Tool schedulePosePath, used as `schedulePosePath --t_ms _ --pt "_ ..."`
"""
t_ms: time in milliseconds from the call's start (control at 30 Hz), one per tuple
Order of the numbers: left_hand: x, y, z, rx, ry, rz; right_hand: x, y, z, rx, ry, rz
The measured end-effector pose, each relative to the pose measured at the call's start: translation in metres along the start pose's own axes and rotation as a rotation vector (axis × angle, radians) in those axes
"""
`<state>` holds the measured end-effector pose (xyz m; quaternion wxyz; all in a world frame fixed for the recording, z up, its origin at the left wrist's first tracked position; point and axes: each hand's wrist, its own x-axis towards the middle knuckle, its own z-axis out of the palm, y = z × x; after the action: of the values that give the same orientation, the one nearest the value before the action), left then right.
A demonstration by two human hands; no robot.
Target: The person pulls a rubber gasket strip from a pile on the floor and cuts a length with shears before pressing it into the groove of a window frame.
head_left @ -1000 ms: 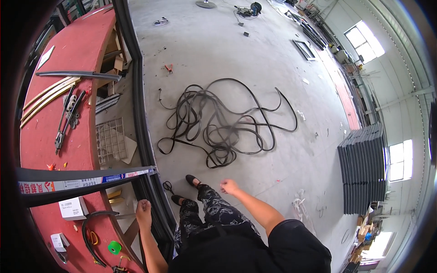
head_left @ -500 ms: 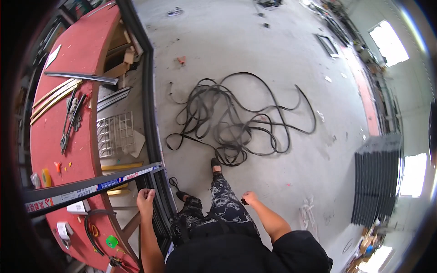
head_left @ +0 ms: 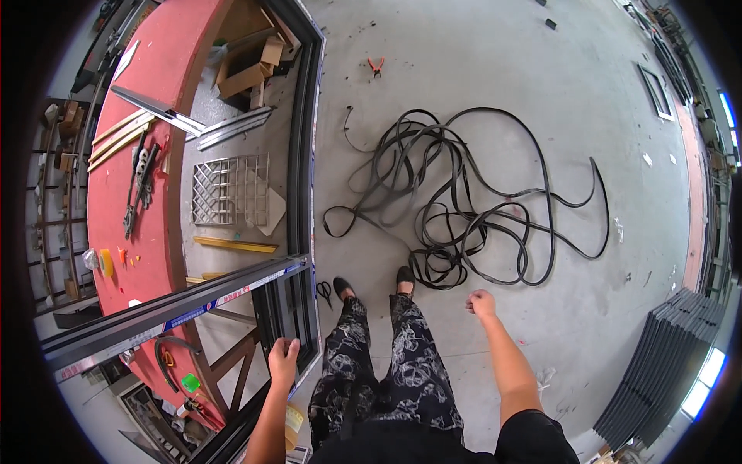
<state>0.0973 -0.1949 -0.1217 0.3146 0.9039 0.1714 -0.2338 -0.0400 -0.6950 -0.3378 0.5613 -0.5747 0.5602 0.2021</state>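
My left hand [head_left: 284, 362] hangs with curled fingers beside the dark metal frame [head_left: 303, 193]; nothing shows sticking out of it. Held forward over the floor, my right hand [head_left: 481, 304] is closed; whatever its fingers hold, if anything, is hidden. A tangled heap of long black rubber-like strip [head_left: 550, 193] lies on the floor in front of my feet. Black-handled scissors [head_left: 325, 291] lie by my left shoe, close to the frame. A dark crossbar [head_left: 178, 305] with printed film runs from the frame over the red bench.
The red-topped workbench [head_left: 154, 255] on the left holds gold strips [head_left: 120, 141], dark hardware [head_left: 139, 182] and a green tape roll [head_left: 190, 382]. Orange-handled pliers [head_left: 376, 68] lie on the floor ahead. A stack of dark panels [head_left: 665, 363] stands at right.
My view has shifted, so the strip heap appears further right. My right hand has swung forward and outward, away from my body. My feet now stand nearly level; before, the right was ahead.
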Motion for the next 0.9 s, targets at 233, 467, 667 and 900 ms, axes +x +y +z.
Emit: schedulePosePath --t_ms 233,467,667,900 --pt "0.008 -0.101 0.056 -0.311 -0.023 -0.373 0.106 0.020 0.048 -0.474 -0.035 0.013" --pt "0.023 -0.183 0.086 -0.218 -0.106 -0.738 0.199 -0.032 0.190 -0.955 -0.147 -0.287" --pt "0.040 -0.202 0.072 -0.289 -0.121 -0.865 0.320 -0.113 0.309 -1.376 -0.224 -0.382" --pt "0.018 -0.248 0.059 -0.437 -0.157 -1.018 0.422 -0.158 0.424 -1.562 0.029 -0.815"
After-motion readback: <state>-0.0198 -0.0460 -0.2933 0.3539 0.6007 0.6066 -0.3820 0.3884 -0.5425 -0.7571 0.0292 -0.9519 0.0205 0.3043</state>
